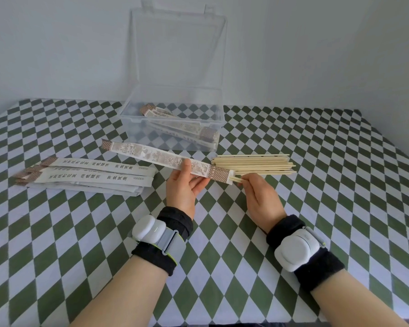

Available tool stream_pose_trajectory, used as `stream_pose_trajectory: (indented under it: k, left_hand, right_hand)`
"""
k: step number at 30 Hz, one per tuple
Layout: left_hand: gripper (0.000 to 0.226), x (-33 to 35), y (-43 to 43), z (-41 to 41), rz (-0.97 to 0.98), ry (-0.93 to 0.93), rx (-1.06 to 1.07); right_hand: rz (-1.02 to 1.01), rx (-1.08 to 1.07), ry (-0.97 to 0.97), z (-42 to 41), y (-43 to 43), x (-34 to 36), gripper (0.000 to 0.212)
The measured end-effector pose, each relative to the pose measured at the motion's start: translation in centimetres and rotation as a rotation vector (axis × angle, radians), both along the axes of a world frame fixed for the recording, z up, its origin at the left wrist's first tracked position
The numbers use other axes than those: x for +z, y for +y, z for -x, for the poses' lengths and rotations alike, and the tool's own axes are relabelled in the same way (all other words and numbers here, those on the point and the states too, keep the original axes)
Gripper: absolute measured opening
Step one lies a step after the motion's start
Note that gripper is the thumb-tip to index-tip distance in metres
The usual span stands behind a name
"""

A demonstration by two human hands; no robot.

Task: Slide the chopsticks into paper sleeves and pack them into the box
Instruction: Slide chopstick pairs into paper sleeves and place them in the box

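Observation:
My left hand (183, 186) holds a printed paper sleeve (151, 155) slanted above the table, thumb on top near its brown right end. My right hand (260, 194) pinches the short ends of a pair of chopsticks (237, 179) that stick out of the sleeve's right opening; the rest of the pair is inside. A loose pile of bare wooden chopsticks (255, 164) lies just behind my right hand. A stack of empty sleeves (87, 177) lies at the left. The clear plastic box (137, 123) stands behind, lid up, with several filled sleeves (187, 128) inside.
A green and white diamond-patterned cloth (316, 208) covers the table. The box's raised lid (177, 50) leans against the pale wall behind. Both wrists carry black bands with white devices.

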State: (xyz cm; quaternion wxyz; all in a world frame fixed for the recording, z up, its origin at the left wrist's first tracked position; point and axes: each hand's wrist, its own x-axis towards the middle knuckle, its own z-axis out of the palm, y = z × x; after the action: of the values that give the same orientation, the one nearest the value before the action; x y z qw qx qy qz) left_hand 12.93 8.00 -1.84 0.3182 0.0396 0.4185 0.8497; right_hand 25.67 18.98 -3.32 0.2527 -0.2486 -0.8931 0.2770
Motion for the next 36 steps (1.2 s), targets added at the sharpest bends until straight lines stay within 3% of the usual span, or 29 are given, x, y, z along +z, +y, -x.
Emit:
stream_pose_trajectory:
  k: [4,9,11,21,36]
  left_hand:
    - [0.019,0.0,0.0,-0.1,-0.002,0.01,-0.064]
    - [0.016,-0.2,0.0,0.1,-0.031,-0.044,-0.037]
    - [0.015,-0.2,0.0,0.2,-0.033,-0.062,-0.023]
    - [0.013,-0.1,0.1,-0.3,0.01,0.009,-0.181]
    - [0.013,-0.2,0.1,-0.4,0.02,0.017,-0.208]
  right_hand:
    - [0.105,0.048,0.009,0.2,0.0,0.1,0.021]
    - [0.654,0.126,0.242,-0.3,0.7,1.1,0.02]
    - [0.736,0.189,0.279,-0.6,1.2,1.2,0.021]
    - [0.81,0.218,0.288,-0.7,1.3,1.1,0.016]
    - [0.782,0.199,0.232,-0.5,1.2,1.2,0.013]
